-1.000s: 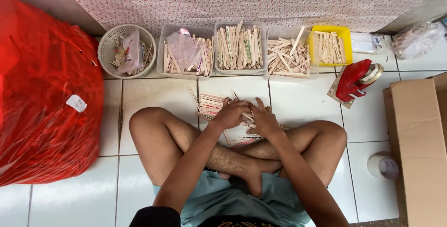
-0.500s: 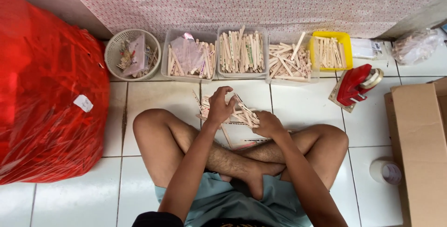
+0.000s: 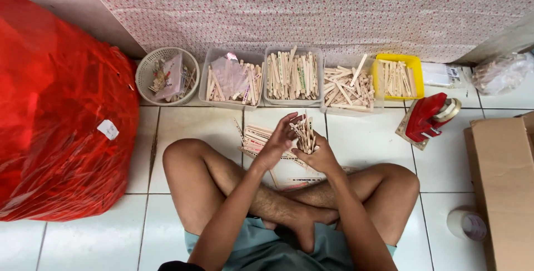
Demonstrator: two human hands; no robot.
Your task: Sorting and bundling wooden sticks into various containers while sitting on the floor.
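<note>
Since half a second ago, I see the bundle of wooden sticks [image 3: 305, 133] lifted off the floor pile [image 3: 257, 138], upright above my crossed legs. Right hand [image 3: 318, 157] clenches its base; left hand [image 3: 276, 144] taps it with open fingers. Loose grip could spill sticks.

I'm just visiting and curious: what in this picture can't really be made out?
- Head view: the lower ends of the stick bundle are hidden inside the right hand.
- The markings on the sticks lying on the floor are too small.
- The cardboard box is cut off by the right edge.
- The red bag blurs its contents.
</note>
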